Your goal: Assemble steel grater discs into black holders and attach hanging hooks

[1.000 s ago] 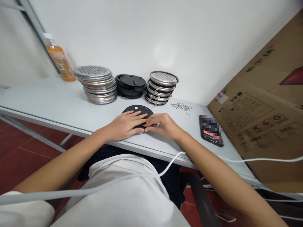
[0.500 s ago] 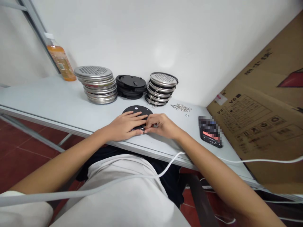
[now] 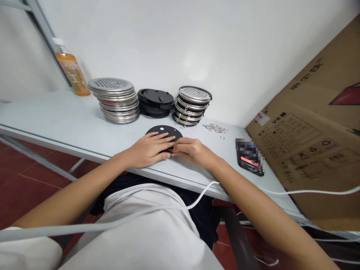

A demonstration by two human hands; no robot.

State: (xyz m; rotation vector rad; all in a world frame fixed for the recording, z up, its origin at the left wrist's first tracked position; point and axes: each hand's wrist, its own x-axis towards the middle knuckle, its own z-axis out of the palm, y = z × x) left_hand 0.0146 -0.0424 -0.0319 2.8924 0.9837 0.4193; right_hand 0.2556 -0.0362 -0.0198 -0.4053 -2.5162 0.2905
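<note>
At the far left corner of the tabletop (image 3: 56, 116) we note an orange drink bottle (image 3: 69, 67); its label is too blurred to read. Next along the far edge stand a stack of perforated steel discs (image 3: 116, 99), a low stack of black discs (image 3: 155, 102), and a mixed stack of steel and black discs (image 3: 192, 105) with small wire clips hanging from it.

Near the front edge, about mid-table, lies the black disc (image 3: 164, 131) being worked on. Our left hand (image 3: 149, 149) lies flat on its near part, fingers spread, pressing it down. Our right hand (image 3: 191, 149) meets it at the disc's near right rim, fingertips pinched together on something small; we cannot tell what, as the fingers hide it.

Change over the last second: slight. The right hand has flattened and its fingertips have closed further in against the left hand's; the disc has not shifted. We judge the fitting at the rim is being pressed home, not finished.

Further right, loose wire clips (image 3: 215, 128) lie scattered near the far edge, then a phone (image 3: 249, 156) at the right end. The cardboard box (image 3: 312, 131) leaning there shows "V6" and "V3" marks; other print is unreadable. A white cable (image 3: 197, 198) crosses our lap.
</note>
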